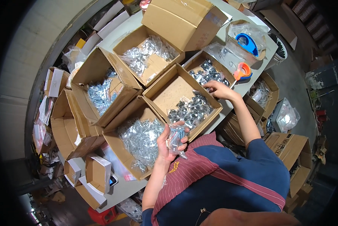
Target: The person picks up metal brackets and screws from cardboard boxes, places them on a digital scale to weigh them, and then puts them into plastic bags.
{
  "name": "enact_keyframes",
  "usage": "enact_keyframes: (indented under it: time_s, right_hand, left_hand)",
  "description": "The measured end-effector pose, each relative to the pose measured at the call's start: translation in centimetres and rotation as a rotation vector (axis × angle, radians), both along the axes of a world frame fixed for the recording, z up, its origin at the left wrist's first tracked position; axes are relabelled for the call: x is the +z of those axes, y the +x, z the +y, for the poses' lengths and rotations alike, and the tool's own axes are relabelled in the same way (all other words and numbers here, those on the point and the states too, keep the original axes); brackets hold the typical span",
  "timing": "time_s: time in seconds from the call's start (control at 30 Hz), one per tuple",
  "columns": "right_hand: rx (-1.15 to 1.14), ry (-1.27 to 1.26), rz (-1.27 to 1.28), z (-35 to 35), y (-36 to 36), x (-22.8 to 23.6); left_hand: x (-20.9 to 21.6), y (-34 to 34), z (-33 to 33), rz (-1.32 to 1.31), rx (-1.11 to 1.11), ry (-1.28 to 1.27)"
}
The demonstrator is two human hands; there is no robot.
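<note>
My left hand (163,145) is closed around a small clear plastic bag (175,140) with long silvery screws inside. The bag is held in front of my apron, by the near edge of a cardboard box (111,132) full of screws in clear bags. My right hand (220,90) reaches over the rim between two boxes of small black and white parts. Its fingers are bent and drawn together; whatever they hold, if anything, is too small to tell. Beneath it lie black and white parts (193,109) in the nearer box and more such parts (207,71) in the farther one.
An open box (118,49) of bagged hardware stands at the back, with a box of bluish screws (101,96) to its left. Blue (247,44) and orange (244,69) tape dispensers sit at the far right of the table. Cartons (289,147) stand beside me.
</note>
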State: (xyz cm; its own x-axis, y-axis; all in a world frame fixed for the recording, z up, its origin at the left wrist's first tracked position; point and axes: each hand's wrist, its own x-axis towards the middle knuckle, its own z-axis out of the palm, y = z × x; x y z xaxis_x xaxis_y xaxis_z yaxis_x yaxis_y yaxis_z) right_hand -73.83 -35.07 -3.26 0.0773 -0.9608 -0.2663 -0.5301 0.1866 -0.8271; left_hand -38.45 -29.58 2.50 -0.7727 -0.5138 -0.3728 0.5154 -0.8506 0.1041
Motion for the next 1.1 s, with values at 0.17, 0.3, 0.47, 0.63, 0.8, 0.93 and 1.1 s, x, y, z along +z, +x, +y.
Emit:
enact_keyframes:
  time_s: [0.17, 0.3, 0.47, 0.63, 0.8, 0.93, 1.1]
  right_hand:
    - [-0.141, -0.591, 0.313, -0.2, 2.5, 2.6]
    - [0.37, -0.534, 0.205, -0.7, 6.7, 4.4]
    - [0.66, -0.303, 0.688, -1.7, 9.3, 1.0]
    - [0.27, -0.309, 0.389, -3.5, 10.6, 1.7]
    - [0.534, -0.152, 0.537, -4.3, 13.0, 0.5]
    - [0.418, -0.187, 0.321, -6.8, 12.2, -1.5]
    - [0.262, 0.433, -0.826, -8.0, 13.8, 2.7]
  left_hand:
    - [0.5, 0.3, 0.1, -0.074, 0.037, 0.012]
    - [0.1, 0.1, 0.0, -0.082, 0.032, 0.003]
    - [0.3, 0.3, 0.1, -0.13, 0.035, -0.019]
    - [0.2, 1.7, 0.5, -0.1, 0.143, 0.022]
    - [1.3, 3.1, -0.3, 0.04, 0.275, 0.006]
    - [2.4, 6.8, -0.4, 0.012, 0.486, -0.015]
    - [3.2, 13.4, 1.9, 0.06, 0.703, -0.043]
